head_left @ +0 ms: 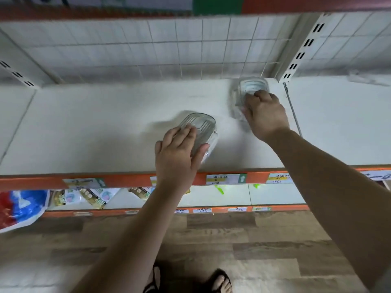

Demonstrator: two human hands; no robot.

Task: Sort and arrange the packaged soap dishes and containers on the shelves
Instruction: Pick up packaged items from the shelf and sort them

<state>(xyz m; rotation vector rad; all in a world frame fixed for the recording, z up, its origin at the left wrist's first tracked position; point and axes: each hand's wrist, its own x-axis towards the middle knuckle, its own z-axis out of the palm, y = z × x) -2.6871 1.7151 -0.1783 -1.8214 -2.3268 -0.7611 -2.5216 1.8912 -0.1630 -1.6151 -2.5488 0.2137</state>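
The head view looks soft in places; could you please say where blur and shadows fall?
In the head view, the right hand and the back container it grips are motion-blurred; the front container under the left hand is sharper, casting a soft shadow leftward on the shelf.

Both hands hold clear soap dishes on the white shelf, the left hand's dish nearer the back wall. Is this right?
No. In the head view the far dish in the right hand is nearer the back wall; the left hand holds the near dish.
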